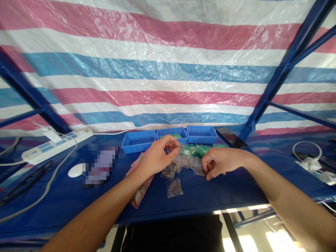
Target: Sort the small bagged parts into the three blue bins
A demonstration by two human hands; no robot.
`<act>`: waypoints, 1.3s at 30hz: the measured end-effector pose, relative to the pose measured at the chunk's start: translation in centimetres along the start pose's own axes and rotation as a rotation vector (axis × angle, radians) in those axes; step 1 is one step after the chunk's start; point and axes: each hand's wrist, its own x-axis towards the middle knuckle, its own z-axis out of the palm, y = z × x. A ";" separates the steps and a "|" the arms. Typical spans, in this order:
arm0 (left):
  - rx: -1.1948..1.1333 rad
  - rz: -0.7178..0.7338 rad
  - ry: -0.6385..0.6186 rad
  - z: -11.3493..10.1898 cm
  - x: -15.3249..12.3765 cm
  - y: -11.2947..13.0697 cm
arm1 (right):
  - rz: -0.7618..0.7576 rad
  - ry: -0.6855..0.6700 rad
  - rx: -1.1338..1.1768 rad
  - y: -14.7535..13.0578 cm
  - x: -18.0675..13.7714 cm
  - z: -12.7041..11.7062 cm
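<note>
My left hand [163, 154] is closed in a pinch, thumb against fingertips, above a pile of small clear bags [181, 162]; the thin thing in the pinch is too small to name. My right hand [223, 161] is closed too, fingertips on the edge of a small clear bag of screws [198, 170] at the right of the pile. The bags contain thin brownish metal pieces that look like screws. One such bag [174, 188] lies apart, nearer me. Green packets [195, 149] lie behind the pile, between my hands. Under my left forearm, a pink bag [141, 194] is partly hidden.
Three blue trays, a left one [139, 141], a middle one [172, 133] holding green packets and a right one [201, 134], stand along the back. A phone [232, 137] lies right of them. Leftward are a white power strip [56, 144], a white oval object [76, 170], cables and glasses [26, 183].
</note>
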 end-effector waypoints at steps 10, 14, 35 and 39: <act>-0.124 -0.034 0.028 0.0 0.1 -0.4 | 0.022 -0.022 -0.004 0.8 -1.6 -0.6; -0.273 -0.047 0.001 0.1 0.2 -0.5 | -0.042 0.102 -0.082 1.0 -1.2 -0.8; -0.588 -0.182 0.077 0.1 1.0 -1.0 | -0.249 0.490 0.116 0.3 1.6 0.3; -0.560 -0.162 0.072 0.0 0.9 -0.9 | -0.301 0.578 0.102 -0.2 2.0 0.8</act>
